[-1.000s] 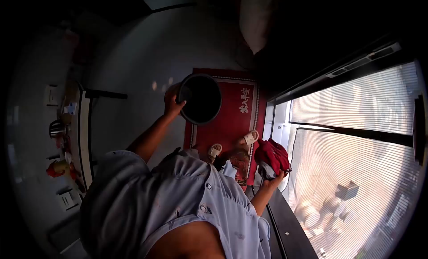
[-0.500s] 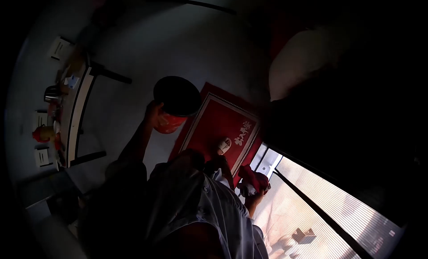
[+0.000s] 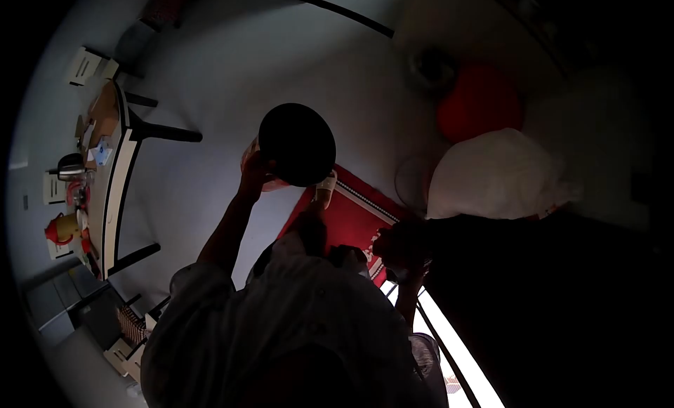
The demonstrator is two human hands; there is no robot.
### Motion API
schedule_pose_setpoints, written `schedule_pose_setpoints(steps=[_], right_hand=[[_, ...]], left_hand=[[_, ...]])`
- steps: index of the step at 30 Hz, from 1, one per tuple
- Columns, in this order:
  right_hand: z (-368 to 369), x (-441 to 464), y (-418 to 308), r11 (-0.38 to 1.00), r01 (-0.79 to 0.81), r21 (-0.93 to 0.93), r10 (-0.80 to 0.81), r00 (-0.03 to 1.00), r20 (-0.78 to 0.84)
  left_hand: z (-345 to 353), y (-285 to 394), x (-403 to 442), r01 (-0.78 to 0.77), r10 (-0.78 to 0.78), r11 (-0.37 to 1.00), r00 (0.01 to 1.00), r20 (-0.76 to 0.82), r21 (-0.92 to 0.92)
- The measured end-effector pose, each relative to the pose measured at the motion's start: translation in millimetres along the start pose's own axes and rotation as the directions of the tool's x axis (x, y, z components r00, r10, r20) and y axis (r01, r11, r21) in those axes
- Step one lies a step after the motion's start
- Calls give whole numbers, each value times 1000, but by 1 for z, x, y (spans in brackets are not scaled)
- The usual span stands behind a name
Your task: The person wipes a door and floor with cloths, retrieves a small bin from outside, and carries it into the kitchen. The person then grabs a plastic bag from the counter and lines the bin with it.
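Note:
A round, dark-mouthed bucket with a reddish outside hangs over the floor near the middle of the view. My left hand grips it by its left side. Down to the right, my right hand is in deep shadow, closed on a bundle of dark red cloth. The cloth's outline blends into the dark around it. Beneath the bucket and cloth lies a red mat with a patterned border. One foot in a light slipper is on it.
On the left stands a table with a kettle, a red and yellow jug and small items. At the right are a large white sack and a round red object. A bright window shows at the bottom.
The view has turned away from the window, which now shows only at the bottom. The sack and red object have come into fuller view. Both hands keep hold of the bucket and cloth.

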State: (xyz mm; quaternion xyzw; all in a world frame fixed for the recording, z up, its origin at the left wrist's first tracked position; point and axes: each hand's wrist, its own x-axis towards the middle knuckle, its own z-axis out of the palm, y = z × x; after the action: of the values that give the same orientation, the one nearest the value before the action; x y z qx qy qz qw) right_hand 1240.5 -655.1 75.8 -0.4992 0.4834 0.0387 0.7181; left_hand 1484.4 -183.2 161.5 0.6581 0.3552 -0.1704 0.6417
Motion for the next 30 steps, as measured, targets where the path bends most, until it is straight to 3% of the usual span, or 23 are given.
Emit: schedule_pose_setpoints(steps=[5,9,10,12,15,17,19,21,25,30], right_hand=[[66,70,-3,999,12,-39,-14,999,-45],[176,94,-86,995,49,87,-52,998,30],[189,104,-88,996,52,72,-53,999,4],[209,113,-90,998,54,38,-53,998,-34],[239,139,-91,979,95,-180,-114,988,-101],[273,181,-117,988,-110,107,126,979,-159],[289,225,-121,975,-164,148,186,972,-142],[301,255,-103,954,-261,147,284,944,-167],[322,330,-49,972,-234,37,236,952,-194],[326,433,28,961,-275,19,269,918,-291]], left_hand=[[53,82,91,-27,36,999,971,234,-43],[102,88,219,-101,46,981,950,309,165],[116,95,243,-103,30,970,951,309,221],[141,126,264,-97,38,984,934,355,152],[187,172,307,-61,9,989,929,370,131],[218,179,342,-26,-23,991,937,348,134],[241,180,367,12,-46,994,946,321,109],[244,190,397,42,-78,993,929,362,106],[270,195,450,113,-147,987,910,389,111],[293,116,513,188,-227,972,904,362,140]])
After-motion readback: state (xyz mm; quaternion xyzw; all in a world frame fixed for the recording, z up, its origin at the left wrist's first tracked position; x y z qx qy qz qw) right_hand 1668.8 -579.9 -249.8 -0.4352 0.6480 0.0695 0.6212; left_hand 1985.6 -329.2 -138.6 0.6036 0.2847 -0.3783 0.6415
